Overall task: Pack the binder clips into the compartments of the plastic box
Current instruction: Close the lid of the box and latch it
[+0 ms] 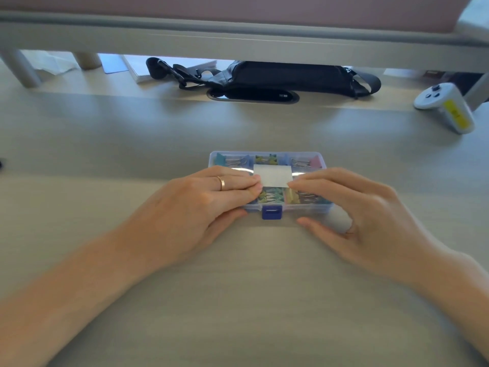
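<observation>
2 hands (201,205) (362,215) grip closed plastic box (267,160), long axis left-right, latch (271,211) facing person

The light is soft and even, a little cool, and my desk (238,300) looks pale grey-green under it. A white glare sits on the lid of the plastic box (270,181), hiding what lies under it. Near that box my hands cast faint shadows. The shelf (238,41) beyond the box bows with lens distortion. Everything is slightly blurred.
</observation>
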### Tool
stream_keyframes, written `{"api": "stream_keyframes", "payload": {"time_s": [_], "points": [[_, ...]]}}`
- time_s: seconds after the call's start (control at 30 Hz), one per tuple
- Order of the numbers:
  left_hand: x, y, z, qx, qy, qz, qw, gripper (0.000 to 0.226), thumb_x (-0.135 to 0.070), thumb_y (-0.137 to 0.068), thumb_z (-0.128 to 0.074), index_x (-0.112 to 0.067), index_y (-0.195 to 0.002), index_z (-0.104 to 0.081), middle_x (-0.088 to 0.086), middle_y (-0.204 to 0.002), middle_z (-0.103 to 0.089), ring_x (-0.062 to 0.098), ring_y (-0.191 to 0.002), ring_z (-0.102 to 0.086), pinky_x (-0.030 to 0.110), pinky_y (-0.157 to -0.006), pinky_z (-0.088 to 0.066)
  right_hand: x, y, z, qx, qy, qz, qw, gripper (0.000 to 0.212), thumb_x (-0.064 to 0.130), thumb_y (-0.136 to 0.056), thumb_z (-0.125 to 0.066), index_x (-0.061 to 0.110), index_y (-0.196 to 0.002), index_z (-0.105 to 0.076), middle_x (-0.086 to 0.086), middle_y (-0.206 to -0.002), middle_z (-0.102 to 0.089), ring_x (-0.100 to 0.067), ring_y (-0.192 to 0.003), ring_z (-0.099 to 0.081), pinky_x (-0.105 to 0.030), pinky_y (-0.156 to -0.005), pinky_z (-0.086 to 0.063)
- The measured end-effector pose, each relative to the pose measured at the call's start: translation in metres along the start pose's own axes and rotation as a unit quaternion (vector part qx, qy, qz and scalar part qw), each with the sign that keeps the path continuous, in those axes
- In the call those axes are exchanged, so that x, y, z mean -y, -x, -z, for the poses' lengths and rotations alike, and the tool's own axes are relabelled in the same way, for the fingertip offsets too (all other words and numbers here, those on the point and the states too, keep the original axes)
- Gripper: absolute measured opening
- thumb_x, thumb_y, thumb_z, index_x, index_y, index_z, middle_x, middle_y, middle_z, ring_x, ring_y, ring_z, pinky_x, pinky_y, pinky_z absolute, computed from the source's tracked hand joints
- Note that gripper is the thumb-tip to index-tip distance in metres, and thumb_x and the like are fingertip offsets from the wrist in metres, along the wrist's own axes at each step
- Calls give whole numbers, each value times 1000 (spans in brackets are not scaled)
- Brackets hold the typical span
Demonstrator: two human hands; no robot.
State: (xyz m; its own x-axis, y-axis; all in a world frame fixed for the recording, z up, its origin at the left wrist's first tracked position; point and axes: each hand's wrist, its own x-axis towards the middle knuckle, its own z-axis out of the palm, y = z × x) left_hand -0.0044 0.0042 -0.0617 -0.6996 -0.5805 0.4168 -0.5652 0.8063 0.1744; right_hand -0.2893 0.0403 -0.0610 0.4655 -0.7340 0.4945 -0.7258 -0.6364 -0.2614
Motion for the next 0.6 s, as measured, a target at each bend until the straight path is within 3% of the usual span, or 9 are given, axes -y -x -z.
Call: {"api": "stream_keyframes", "payload": {"time_s": [0.13,0.3,0.6], "points": [[3,-1,0,7,25,20,999,35,-26,-100,-60,-16,-133,-68,-7,-138,-65,10,-134,-55,36,-108,-50,-5,0,-4,16,38,-17,999,37,35,-96,-69,18,-129,-72,6,-132,-67,-17,-118,-66,-37,-98,-55],[6,0,0,3,38,12,999,35,-26,-100,-61,-16,-133,-68,-7,-138,-64,10,-135,-55,35,-109,-49,-8,-4,-4,8,105,14,994,32,36,-103,-63,18,-127,-74,6,-127,-70,-18,-111,-68,-33,-88,-58],[8,-1,-3,-10,24,-18,1000,35,-21,-101,-62,-8,-133,-67,-1,-136,-66,16,-131,-58,36,-106,-51,-8,-4,-3,-9,120,36,992,30,35,-105,-59,18,-123,-76,7,-123,-73,-18,-106,-70,-24,-83,-49]]}}
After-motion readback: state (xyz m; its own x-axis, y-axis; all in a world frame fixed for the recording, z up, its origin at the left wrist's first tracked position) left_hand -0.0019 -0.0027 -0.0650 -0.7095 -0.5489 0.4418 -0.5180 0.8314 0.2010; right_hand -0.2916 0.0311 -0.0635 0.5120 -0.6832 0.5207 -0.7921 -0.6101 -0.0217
